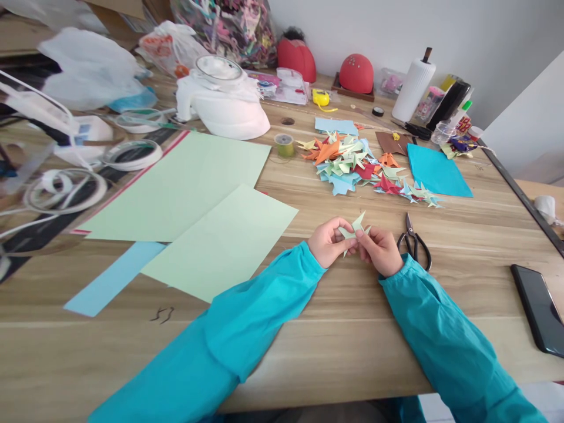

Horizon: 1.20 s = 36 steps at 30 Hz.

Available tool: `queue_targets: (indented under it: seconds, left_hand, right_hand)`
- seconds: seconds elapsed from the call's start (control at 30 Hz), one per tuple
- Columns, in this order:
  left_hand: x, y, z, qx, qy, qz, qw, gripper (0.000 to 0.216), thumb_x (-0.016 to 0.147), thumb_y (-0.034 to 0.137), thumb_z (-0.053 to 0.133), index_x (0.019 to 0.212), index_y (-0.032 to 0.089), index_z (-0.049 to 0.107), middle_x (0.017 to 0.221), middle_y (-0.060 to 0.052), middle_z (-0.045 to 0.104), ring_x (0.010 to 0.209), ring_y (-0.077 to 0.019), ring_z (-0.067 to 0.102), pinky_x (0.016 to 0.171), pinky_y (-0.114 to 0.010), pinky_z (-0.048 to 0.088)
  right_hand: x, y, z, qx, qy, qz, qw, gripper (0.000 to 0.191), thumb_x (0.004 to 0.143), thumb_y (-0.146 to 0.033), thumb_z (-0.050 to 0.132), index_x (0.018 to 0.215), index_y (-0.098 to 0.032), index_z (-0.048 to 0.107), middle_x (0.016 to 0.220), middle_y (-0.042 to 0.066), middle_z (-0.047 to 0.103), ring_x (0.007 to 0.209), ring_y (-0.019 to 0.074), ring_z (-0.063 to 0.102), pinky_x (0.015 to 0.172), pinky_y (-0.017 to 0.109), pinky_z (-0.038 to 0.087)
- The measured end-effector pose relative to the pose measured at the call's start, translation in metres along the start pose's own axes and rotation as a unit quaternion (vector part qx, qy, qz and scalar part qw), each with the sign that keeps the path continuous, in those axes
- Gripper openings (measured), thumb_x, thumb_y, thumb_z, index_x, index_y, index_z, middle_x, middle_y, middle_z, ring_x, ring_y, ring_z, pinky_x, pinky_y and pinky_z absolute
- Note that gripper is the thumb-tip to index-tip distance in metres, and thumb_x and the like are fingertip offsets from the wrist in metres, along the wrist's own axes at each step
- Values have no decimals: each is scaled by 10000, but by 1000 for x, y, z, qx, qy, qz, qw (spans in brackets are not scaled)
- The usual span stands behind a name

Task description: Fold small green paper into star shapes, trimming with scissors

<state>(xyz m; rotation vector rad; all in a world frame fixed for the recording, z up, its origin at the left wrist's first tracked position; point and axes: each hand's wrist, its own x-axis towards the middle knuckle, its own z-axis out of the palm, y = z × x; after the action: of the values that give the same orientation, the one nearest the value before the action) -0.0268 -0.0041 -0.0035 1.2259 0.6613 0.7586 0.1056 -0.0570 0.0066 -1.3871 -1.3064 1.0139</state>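
Observation:
Between my two hands is a pale green folded paper crane, its pointed tips sticking out above and below the fingers. My left hand pinches its left side between thumb and fingers. On the other side, my right hand grips it with the thumb pressed on the paper. Part of the crane is hidden behind the fingers. Black-handled scissors lie beside my right hand, blades pointing away. Beyond the hands spreads a pile of folded paper cranes in orange, green, blue, red and yellow.
Large pale green sheets and a blue paper strip lie to the left. A bright blue square sheet and a phone are on the right. A thread spool and a yellow tape measure stand farther back.

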Motion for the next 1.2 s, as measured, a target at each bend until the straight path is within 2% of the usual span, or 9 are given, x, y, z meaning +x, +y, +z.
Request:
queue_targets:
  seconds: [0.4, 0.57, 0.8, 1.2]
  left_hand:
    - [-2, 3, -2, -37, -64, -7, 997, 353, 623, 312, 707, 738, 158, 411, 536, 18, 616, 490, -108, 588, 499, -216, 452]
    - [-4, 3, 2, -65, -58, 3, 996, 394, 599, 314, 727, 720, 167, 383, 525, 23, 613, 491, -115, 595, 482, -206, 439]
    - [-4, -7, 7, -157, -56, 26, 986, 436, 578, 303, 747, 705, 175, 350, 506, 34, 617, 452, -106, 577, 452, -202, 438]
    - [-2, -10, 8, -171, -49, 26, 984, 437, 577, 278, 749, 683, 178, 337, 495, 30, 618, 424, -113, 568, 422, -198, 416]
  right_hand:
    - [-2, -2, -3, 34, -71, 5, 997, 427, 803, -462, 497, 525, -144, 558, 372, -31, 497, 300, 43, 376, 328, 182, 284]
    - [-4, -8, 0, 74, -54, 19, 996, 435, 759, -478, 544, 479, -145, 532, 359, -35, 486, 269, 33, 344, 294, 184, 247]
    - [-7, -3, 6, 158, -17, 51, 986, 431, 696, -481, 607, 439, -152, 497, 404, -12, 548, 243, 31, 349, 257, 186, 191]
    - [-7, 4, 8, 161, -1, 49, 986, 414, 742, -430, 585, 446, -143, 537, 365, -17, 526, 251, 26, 316, 274, 179, 194]
